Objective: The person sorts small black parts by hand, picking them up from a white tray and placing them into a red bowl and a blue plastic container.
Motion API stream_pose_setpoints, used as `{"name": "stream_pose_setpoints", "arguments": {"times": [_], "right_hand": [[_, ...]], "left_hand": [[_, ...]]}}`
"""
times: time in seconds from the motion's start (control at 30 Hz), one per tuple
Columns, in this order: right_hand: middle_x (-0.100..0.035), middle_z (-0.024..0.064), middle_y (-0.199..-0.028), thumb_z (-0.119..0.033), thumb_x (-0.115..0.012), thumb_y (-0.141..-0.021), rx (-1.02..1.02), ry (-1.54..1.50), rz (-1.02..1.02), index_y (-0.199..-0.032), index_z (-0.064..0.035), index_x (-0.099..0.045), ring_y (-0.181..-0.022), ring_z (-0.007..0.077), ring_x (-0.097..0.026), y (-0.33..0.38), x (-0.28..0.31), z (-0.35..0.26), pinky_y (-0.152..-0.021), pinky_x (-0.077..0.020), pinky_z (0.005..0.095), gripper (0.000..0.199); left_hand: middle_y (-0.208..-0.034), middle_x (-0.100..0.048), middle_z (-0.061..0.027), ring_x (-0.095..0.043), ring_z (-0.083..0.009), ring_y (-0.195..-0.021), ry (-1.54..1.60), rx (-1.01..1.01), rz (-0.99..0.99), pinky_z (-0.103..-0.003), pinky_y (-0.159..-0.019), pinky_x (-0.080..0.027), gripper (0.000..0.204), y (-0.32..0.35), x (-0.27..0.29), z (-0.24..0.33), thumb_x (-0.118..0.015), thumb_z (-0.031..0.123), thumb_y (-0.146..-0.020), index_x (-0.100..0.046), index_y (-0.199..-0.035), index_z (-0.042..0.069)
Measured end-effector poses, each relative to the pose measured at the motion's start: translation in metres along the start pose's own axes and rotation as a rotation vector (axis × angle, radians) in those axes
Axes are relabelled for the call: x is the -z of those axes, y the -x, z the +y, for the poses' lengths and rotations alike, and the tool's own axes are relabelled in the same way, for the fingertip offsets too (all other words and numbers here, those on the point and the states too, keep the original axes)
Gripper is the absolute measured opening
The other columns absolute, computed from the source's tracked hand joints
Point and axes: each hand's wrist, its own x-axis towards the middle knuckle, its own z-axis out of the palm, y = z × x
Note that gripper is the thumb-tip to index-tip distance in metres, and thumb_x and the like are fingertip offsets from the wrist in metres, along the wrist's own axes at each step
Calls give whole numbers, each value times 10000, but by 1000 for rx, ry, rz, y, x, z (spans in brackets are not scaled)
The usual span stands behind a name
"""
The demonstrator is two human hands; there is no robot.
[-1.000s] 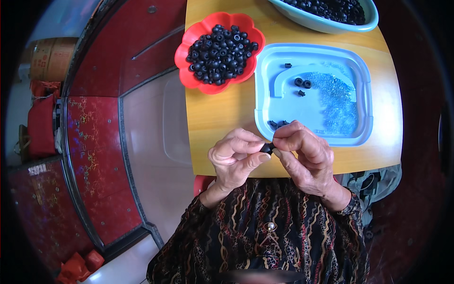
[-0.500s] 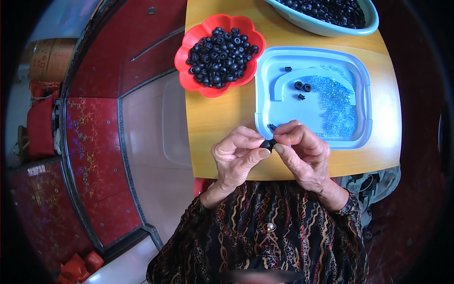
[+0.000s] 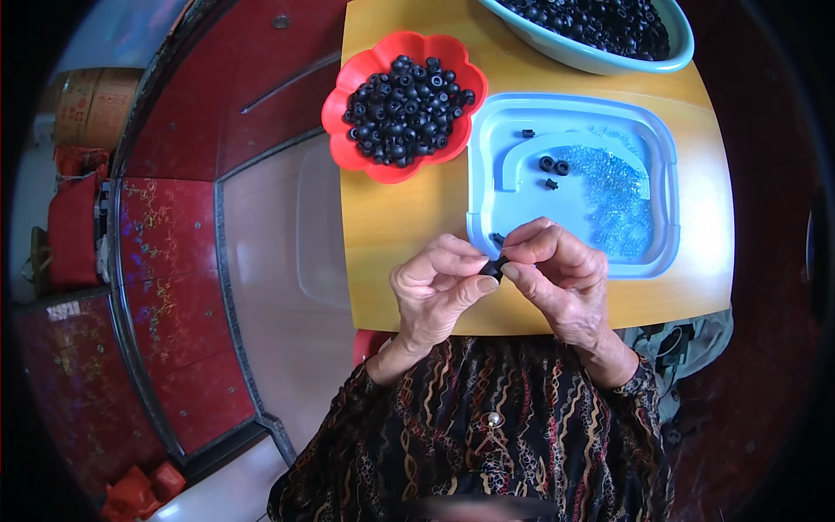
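Between the fingertips of both hands is a small round black part [image 3: 493, 269], held just off the near left corner of the blue tray [image 3: 477, 187]. My left hand [image 3: 441, 283] pinches it from the left. From the right, my right hand [image 3: 558, 271] meets it with thumb and index finger; whether the right tips hold a second small piece is hidden. A small black piece [image 3: 497, 238] shows at the tray's corner right by the fingers. Inside the tray lie two black rings [image 3: 554, 165], small dark pieces [image 3: 551, 184] and many clear bluish beads [image 3: 619, 213].
A red flower-shaped bowl [image 3: 337, 139] full of round black parts stands on the wooden table [image 3: 409, 226] at the left. At the far right is a pale blue basin [image 3: 600, 63] heaped with similar black parts. A grey-green bag [image 3: 696, 348] sits beyond the table's near right edge.
The hands stay together, and the right fingertips have closed in slightly on the black part. The table and its contents sit slightly lower in the picture.
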Motion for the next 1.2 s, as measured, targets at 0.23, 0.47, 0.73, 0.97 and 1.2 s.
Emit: {"name": "stream_pose_setpoints", "arguments": {"times": [0.23, 0.47, 0.73, 0.97, 1.2], "right_hand": [[-607, 99, -856, 39, -637, -765, 27, 120, -5, -807, 18, -571, -795, 152, -577, 0, 4, -1, -697, -453, 276, 81], [-619, 108, -833, 17, -645, -759, 75, 160, 20, -789, 16, -562, -762, 160, -594, 5, 1, 2, -668, -461, 278, 88], [-598, 133, -833, 45, -649, -698, 335, 429, -27, -800, 19, -553, -731, 235, -588, 4, -1, 4, -653, -462, 310, 143], [-571, 155, -884, 31, -675, -636, 428, 583, 32, -853, 23, -532, -765, 258, -577, 10, -6, 14, -651, -461, 321, 260], [-540, 150, -866, 60, -745, -566, 574, 762, 162, -878, 24, -516, -712, 261, -528, 8, -14, 28, -592, -430, 340, 388]], "left_hand": [[-943, -591, -96, -583, -148, -885, 102, 16, -35, -257, -801, -478, 148, -2, -1, 0, -687, -47, -747, -597, -858, -9], [-939, -585, -96, -578, -138, -873, 98, -2, -17, -243, -785, -476, 139, 1, -4, 2, -683, -49, -750, -593, -851, -19], [-944, -582, -97, -569, -133, -879, 101, -27, 7, -245, -787, -471, 134, 5, -6, -3, -680, -50, -752, -591, -847, -15], [-938, -575, -98, -572, -157, -843, 295, 172, 28, -273, -759, -493, 125, 4, -5, -3, -618, -85, -782, -602, -875, -3], [-928, -577, -99, -585, -182, -823, 426, 300, 55, -289, -749, -508, 108, 1, -12, 4, -575, -77, -814, -608, -887, -5]]}}
